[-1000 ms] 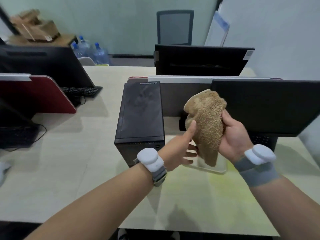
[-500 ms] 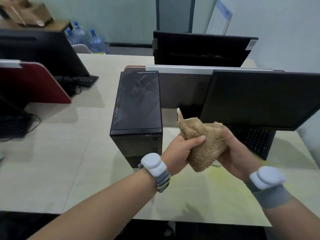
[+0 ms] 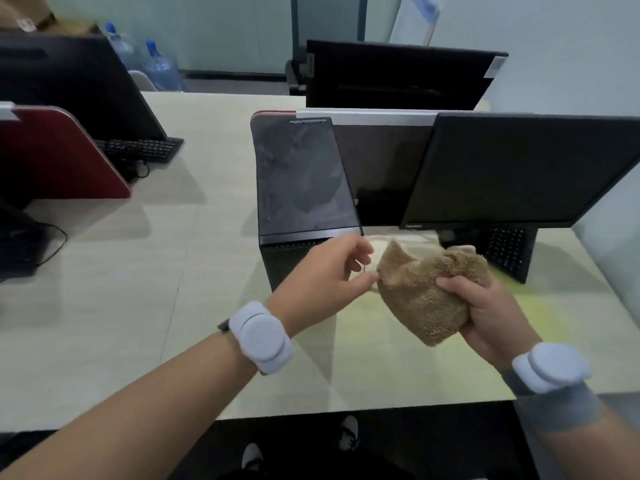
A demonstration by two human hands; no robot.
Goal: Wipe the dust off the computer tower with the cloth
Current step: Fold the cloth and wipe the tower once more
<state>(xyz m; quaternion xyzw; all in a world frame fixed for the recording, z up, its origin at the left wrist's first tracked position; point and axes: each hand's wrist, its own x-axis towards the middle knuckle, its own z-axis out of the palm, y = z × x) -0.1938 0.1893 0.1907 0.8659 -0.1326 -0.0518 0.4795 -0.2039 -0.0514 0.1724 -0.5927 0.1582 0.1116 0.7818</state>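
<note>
Right hand (image 3: 491, 317) grips cloth (image 3: 422, 296)

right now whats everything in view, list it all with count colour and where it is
computer tower: 1, black, dusty top, upright on the desk centre
cloth: 1, tan, bunched in the right hand, in front of the tower
desk: 1, pale beige, fills the middle
monitors: 3 seen, black, one right of the tower, one behind it, one far left
keyboards: 2, black, one under the right monitor, one at left
divider panel: 1, red, left
water bottles: 2, blue, floor at back left
chair: 1, grey, back centre
shoes: 2, pale, below the desk edge
wrist bands: 2, white, one per wrist
left hand: open, fingertips beside the cloth
right hand: gripping the cloth
</note>
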